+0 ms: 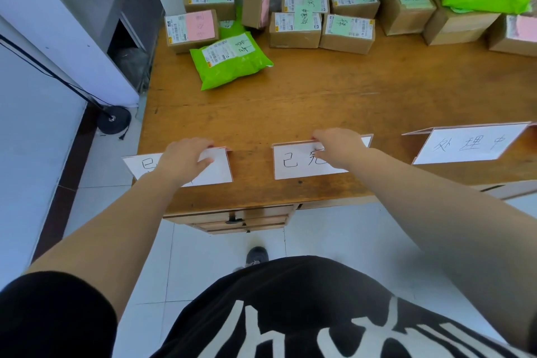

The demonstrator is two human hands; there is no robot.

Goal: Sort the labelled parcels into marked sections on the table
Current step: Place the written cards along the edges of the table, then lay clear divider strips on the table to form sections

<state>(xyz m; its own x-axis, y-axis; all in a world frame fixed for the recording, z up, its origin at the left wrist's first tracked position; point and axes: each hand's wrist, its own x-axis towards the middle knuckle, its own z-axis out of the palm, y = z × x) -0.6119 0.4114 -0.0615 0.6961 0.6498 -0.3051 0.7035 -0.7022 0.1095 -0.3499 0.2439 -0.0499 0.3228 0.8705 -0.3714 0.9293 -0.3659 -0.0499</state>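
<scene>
While the parcels (293, 29) lie unsorted along the far edge of the surface (319, 96), two folded signs at the near edge are pinched, one by the left hand (183, 158), one by the right hand (338, 148), seemingly to mark sections.

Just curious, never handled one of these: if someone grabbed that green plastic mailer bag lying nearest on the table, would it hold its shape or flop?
The green mailer bag would probably sag, since its wrinkled film looks soft. It bulges only slightly, so it is likely light. The glossy plastic might be slippery.
</scene>
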